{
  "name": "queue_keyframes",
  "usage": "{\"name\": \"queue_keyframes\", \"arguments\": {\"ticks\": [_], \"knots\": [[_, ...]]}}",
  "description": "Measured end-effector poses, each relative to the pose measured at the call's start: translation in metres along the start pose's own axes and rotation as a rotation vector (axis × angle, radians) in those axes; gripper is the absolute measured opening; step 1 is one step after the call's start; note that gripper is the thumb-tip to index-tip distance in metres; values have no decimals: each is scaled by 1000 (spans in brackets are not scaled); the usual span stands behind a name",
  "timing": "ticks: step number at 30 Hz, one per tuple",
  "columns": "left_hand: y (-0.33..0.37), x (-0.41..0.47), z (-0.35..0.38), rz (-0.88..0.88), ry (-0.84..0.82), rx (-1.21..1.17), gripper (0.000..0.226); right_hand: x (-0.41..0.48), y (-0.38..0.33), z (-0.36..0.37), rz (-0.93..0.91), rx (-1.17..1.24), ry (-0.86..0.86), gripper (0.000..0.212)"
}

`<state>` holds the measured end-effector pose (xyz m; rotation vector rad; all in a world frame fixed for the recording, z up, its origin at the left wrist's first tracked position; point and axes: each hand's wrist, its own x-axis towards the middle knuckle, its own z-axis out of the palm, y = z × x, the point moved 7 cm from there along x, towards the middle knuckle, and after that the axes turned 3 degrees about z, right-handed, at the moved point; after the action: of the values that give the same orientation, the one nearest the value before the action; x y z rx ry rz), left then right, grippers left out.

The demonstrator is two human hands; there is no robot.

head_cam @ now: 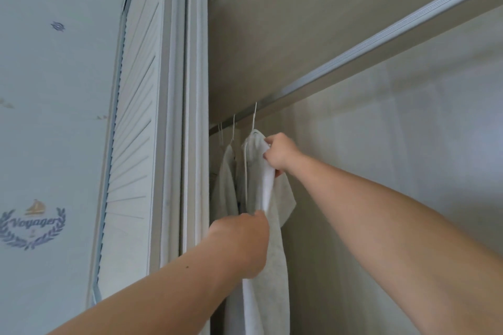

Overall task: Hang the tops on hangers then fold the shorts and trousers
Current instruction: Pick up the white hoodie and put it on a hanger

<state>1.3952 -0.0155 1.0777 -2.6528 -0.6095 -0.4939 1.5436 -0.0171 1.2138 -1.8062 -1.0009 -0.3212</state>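
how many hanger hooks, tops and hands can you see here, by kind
hooks: 3
tops: 2
hands: 2, left hand and right hand, both gripping the near top
total: 7

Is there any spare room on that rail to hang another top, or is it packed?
Free: the rail right of the right hand shows nothing hanging to the picture's edge. Crowded: the left end, where three hanger hooks bunch between the door frame and the top that it and the left hand grip.
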Motion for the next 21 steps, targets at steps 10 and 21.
{"name": "queue_keyframes", "arguments": {"ticks": [10,21], "knots": [[-15,15,11,-154,-132,171,44,25,9,24,4,19,-40,50],[11,-20,3,-68,133,186,43,-67,68,25,-265,-2,-122,38]]}}
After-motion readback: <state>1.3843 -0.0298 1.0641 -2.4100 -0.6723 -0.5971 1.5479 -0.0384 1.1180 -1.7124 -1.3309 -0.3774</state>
